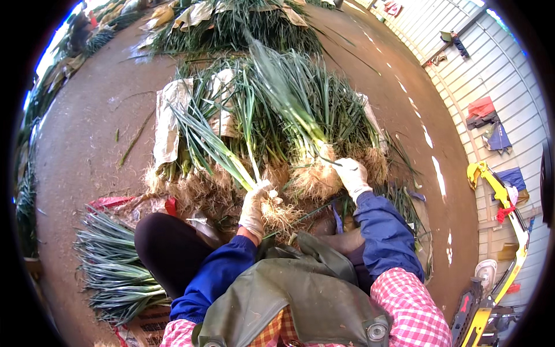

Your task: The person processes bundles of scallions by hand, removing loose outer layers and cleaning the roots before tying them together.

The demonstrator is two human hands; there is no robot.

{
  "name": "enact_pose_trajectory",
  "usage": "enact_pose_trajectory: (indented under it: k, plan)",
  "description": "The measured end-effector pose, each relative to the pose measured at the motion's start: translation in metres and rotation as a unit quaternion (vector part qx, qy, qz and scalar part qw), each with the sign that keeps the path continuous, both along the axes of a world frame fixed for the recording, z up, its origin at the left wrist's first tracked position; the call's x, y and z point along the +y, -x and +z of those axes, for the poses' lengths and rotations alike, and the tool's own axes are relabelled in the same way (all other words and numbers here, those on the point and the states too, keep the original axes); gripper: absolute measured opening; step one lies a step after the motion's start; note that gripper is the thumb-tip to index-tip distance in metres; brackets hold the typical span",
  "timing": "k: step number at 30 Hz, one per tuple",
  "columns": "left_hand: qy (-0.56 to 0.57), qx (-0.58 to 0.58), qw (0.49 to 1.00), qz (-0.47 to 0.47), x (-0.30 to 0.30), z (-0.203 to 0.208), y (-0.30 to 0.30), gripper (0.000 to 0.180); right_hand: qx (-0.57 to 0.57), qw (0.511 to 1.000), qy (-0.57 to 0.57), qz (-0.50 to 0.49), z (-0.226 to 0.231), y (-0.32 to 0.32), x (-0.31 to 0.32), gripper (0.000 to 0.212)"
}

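Observation:
My left hand (254, 208), in a pale glove, is closed round the root ends of a few green onions (222, 153), whose leaves point away to the upper left. Pale fibrous roots (280, 215) hang beside its fingers. My right hand (351, 176), also gloved, is closed on a thin, dark, hooked tool (327, 160); its handle is hidden in the fist. The hook reaches the white stems of a motion-blurred bunch of green onions (298, 113), just above its roots (315, 180). Whether hook and stems touch, I cannot tell.
A wide heap of green onions (341, 110) lies ahead, with pale sacking (167, 139) at its left. Another heap (231, 29) stands farther back. Beside my left knee is a pile of green onions (113, 263). A yellow jointed arm (520, 243) stands by the right wall.

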State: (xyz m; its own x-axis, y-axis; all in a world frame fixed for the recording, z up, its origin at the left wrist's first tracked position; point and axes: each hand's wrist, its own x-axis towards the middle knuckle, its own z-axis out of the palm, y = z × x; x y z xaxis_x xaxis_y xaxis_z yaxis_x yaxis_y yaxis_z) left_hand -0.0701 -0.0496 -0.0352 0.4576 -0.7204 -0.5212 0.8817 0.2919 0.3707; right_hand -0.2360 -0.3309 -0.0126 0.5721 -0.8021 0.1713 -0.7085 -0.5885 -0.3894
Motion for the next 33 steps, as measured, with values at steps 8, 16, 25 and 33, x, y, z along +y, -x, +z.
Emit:
enact_pose_trajectory:
  k: [8, 16, 25, 33]
  plan:
    - [0.013, 0.012, 1.000, 0.020, 0.015, 0.001, -0.009, 0.024, 0.016, 0.925, -0.296, 0.235, 0.019, -0.009, 0.112, 0.019]
    - [0.023, 0.024, 0.999, 0.036, 0.033, 0.006, -0.016, 0.024, 0.613, 0.605, -0.253, 0.441, -0.021, -0.020, 0.182, 0.047]
    - [0.042, -0.012, 0.999, 0.007, 0.014, -0.003, -0.006, 0.022, 0.030, 0.990, 0.126, 0.063, -0.001, -0.112, 0.044, 0.046]
    - [0.060, 0.008, 0.998, 0.022, 0.018, -0.018, -0.008, 0.021, -0.191, 0.914, -0.355, 0.039, 0.046, -0.138, 0.128, 0.022]
